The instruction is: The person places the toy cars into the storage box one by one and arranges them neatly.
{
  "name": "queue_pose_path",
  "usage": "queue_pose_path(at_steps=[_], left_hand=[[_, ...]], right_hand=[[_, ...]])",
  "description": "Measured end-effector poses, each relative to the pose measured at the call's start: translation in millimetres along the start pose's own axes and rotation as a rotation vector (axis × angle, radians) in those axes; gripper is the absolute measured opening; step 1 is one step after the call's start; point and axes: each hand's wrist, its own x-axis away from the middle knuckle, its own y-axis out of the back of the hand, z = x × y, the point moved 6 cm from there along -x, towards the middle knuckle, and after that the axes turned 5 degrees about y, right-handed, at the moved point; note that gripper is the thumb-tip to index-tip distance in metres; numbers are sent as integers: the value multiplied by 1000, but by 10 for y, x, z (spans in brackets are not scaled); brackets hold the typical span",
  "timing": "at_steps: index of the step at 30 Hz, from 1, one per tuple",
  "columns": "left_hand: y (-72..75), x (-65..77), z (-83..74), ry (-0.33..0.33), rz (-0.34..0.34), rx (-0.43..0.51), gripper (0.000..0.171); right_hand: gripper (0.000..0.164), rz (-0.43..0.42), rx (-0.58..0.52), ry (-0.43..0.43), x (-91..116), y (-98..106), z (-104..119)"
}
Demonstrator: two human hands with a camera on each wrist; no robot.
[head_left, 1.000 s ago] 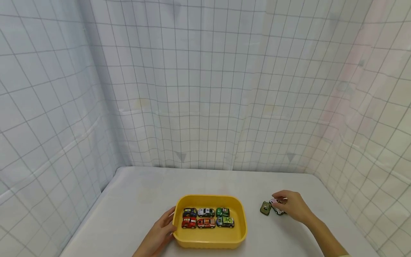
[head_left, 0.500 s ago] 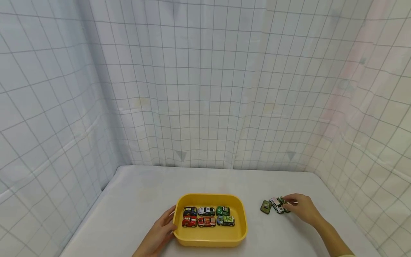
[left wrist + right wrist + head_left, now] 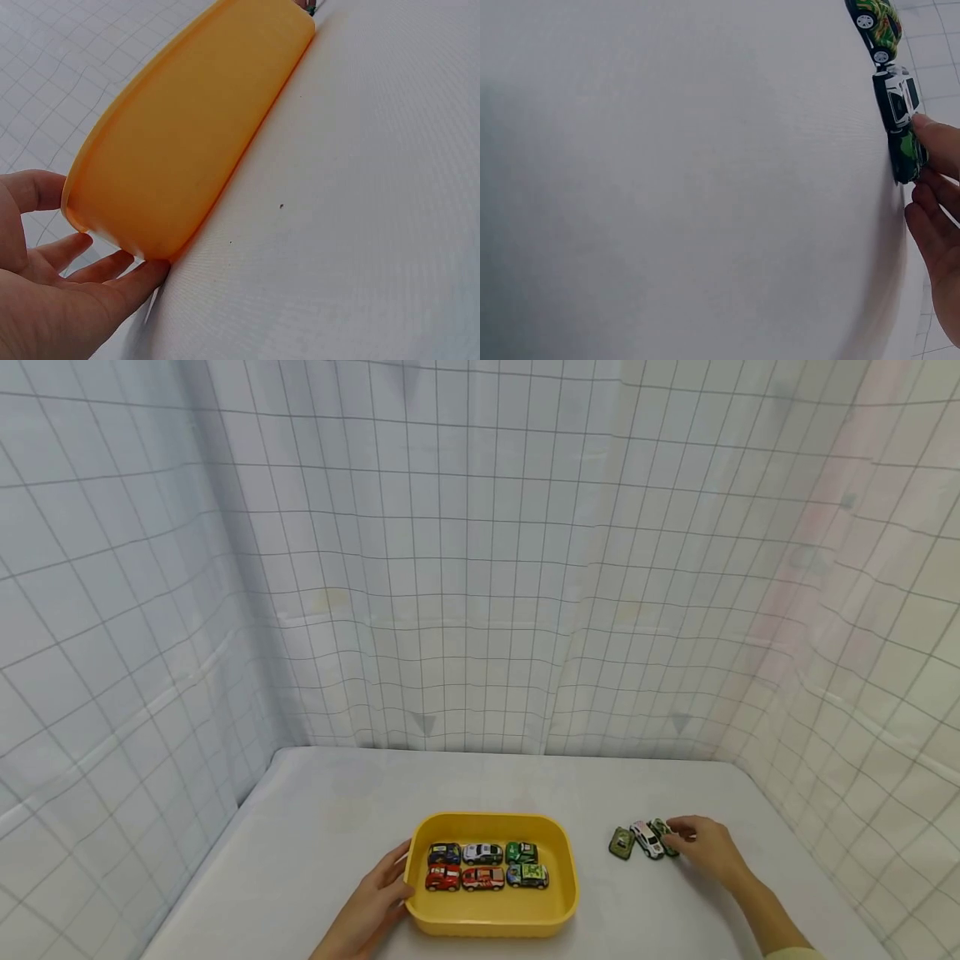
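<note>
In the head view, my left hand point(image 3: 372, 893) holds the left end of a yellow tray point(image 3: 491, 927). The left wrist view shows its thumb at the rim and several fingers against the outside of the tray wall point(image 3: 172, 120). My right hand point(image 3: 705, 847) is at the far right, pinching a green patterned toy car point(image 3: 663, 835) that stands on the table. Close beside that car is a white toy car point(image 3: 647, 838), and left of it an olive-green toy car point(image 3: 622, 842). In the right wrist view, the fingertips partly cover the green car point(image 3: 906, 155).
Several toy cars stand in two rows inside the tray, among them a red car point(image 3: 442, 877) and a green one point(image 3: 522, 852). A white cloth covers the table point(image 3: 345, 810). Gridded white curtains point(image 3: 480, 610) hang behind it and on both sides.
My right hand has shifted right, from over the white car to the green patterned car, leaving the white car uncovered. My left hand and the tray stay in place.
</note>
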Motion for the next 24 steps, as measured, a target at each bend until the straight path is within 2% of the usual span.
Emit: queue_pose_path(at_steps=[11,20,24], left_hand=[[-10,17,-13,5,-4,17,80],[-19,26,-14,4,3,24,80],[-8,20,-2,2,-4,19,79]], right_hand=[[31,12,-5,-33,-25,-56,-41],[35,-18,-31,-65,-15,-43,-59],[35,-23,-38,-50,-16,-27,-33]])
